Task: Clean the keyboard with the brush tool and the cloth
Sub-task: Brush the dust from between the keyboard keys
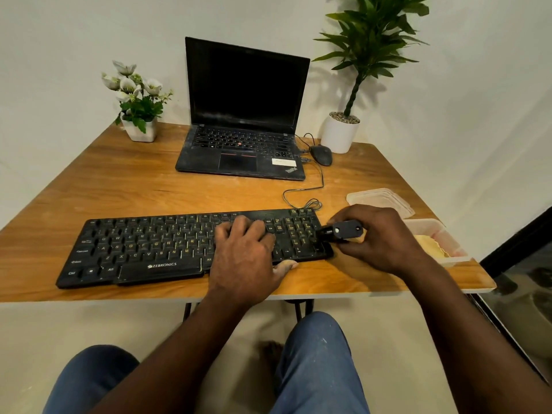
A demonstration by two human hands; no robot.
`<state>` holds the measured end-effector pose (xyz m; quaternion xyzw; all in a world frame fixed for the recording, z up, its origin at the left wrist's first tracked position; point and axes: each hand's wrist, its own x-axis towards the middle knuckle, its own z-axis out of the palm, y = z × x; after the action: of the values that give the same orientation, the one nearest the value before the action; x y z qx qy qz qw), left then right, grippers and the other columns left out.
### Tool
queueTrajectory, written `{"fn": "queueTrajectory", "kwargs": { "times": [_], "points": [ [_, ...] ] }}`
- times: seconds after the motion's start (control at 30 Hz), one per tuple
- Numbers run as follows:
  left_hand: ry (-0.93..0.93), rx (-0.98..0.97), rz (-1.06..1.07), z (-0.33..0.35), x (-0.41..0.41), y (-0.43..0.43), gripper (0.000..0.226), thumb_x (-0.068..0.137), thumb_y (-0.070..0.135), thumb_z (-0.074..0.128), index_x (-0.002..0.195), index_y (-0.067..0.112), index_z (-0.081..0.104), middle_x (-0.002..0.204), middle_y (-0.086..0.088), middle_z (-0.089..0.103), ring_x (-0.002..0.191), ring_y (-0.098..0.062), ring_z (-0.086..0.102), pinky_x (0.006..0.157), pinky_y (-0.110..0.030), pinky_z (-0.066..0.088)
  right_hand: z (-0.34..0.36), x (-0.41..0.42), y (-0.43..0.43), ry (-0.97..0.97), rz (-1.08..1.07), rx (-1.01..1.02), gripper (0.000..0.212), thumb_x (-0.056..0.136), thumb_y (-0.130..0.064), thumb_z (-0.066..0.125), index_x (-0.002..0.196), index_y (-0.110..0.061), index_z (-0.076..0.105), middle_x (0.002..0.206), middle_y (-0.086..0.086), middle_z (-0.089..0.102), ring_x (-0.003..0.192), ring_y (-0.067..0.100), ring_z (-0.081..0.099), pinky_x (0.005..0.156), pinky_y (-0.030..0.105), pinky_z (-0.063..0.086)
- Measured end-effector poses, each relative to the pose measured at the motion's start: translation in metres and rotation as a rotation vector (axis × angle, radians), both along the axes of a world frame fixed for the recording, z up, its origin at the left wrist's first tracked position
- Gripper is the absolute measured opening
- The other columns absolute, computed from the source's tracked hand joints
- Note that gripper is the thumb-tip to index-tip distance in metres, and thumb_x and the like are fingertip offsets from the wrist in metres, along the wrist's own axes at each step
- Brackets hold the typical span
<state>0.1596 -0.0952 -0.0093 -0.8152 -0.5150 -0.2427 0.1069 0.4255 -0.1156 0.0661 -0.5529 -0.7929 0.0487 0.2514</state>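
On the wooden desk (pixel 119 186) the keyboard (pixel 167 249) looks light and apt to skid, so my left hand (pixel 248 249) lies flat on its right-hand keys while my right hand (pixel 382 237) grips the small rigid brush tool (pixel 343 230) by its body at the keyboard's right end.

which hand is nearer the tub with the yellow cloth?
Right. Right hand, gripping the brush tool at the keyboard's right end, is just left of the tub; left hand rests on the keys farther left.
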Motion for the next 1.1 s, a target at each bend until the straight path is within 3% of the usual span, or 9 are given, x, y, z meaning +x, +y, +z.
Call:
{"fn": "queueTrajectory", "kwargs": {
  "times": [0.27, 0.47, 0.63, 0.87, 1.1],
  "points": [
    [0.003, 0.007, 0.003, 0.0, 0.0, -0.001, 0.075, 0.082, 0.084, 0.043, 0.104, 0.021, 0.078, 0.101, 0.004, 0.062, 0.106, -0.023, 0.048, 0.092, -0.047, 0.038, -0.002, -0.047, 0.041, 0.05, 0.022, -0.035, 0.045, 0.073, -0.021, 0.091, 0.115, -0.023, 0.075, 0.11, -0.009, 0.074, 0.098, 0.009, 0.067, 0.087, 0.034, 0.058],
    [-0.008, 0.026, -0.002, 0.0, 0.0, 0.0, 0.073, 0.082, 0.084, 0.048, 0.102, 0.02, 0.078, 0.101, 0.003, 0.063, 0.105, -0.024, 0.048, 0.091, -0.047, 0.038, 0.001, -0.021, 0.035, -0.027, -0.052, -0.096, 0.047, 0.071, -0.021, 0.093, 0.115, -0.021, 0.075, 0.109, -0.008, 0.074, 0.095, 0.009, 0.065, 0.08, 0.021, 0.051],
    [-0.007, 0.02, -0.001, -0.001, 0.0, 0.0, 0.074, 0.083, 0.084, 0.044, 0.102, 0.021, 0.078, 0.101, 0.004, 0.062, 0.105, -0.024, 0.048, 0.092, -0.047, 0.037, 0.005, 0.005, 0.032, -0.12, -0.123, -0.089, 0.045, 0.071, -0.021, 0.091, 0.113, -0.023, 0.076, 0.107, -0.005, 0.076, 0.092, 0.016, 0.066, 0.078, 0.035, 0.054],
    [-0.007, 0.021, -0.002, 0.001, 0.0, -0.001, 0.074, 0.082, 0.082, 0.041, 0.102, 0.021, 0.078, 0.101, 0.004, 0.062, 0.105, -0.023, 0.048, 0.091, -0.047, 0.036, 0.007, -0.045, 0.048, 0.007, 0.003, -0.023, 0.047, 0.073, -0.022, 0.09, 0.118, -0.023, 0.074, 0.115, -0.008, 0.074, 0.102, 0.009, 0.065, 0.087, 0.027, 0.052],
    [-0.015, 0.026, -0.008, 0.0, -0.001, -0.001, 0.072, 0.082, 0.082, 0.046, 0.101, 0.02, 0.077, 0.1, 0.003, 0.062, 0.105, -0.024, 0.049, 0.092, -0.048, 0.038, 0.004, -0.03, 0.05, -0.085, -0.026, -0.069, 0.045, 0.073, -0.021, 0.091, 0.115, -0.023, 0.075, 0.111, -0.007, 0.075, 0.098, 0.012, 0.066, 0.085, 0.036, 0.055]
  ]
}}
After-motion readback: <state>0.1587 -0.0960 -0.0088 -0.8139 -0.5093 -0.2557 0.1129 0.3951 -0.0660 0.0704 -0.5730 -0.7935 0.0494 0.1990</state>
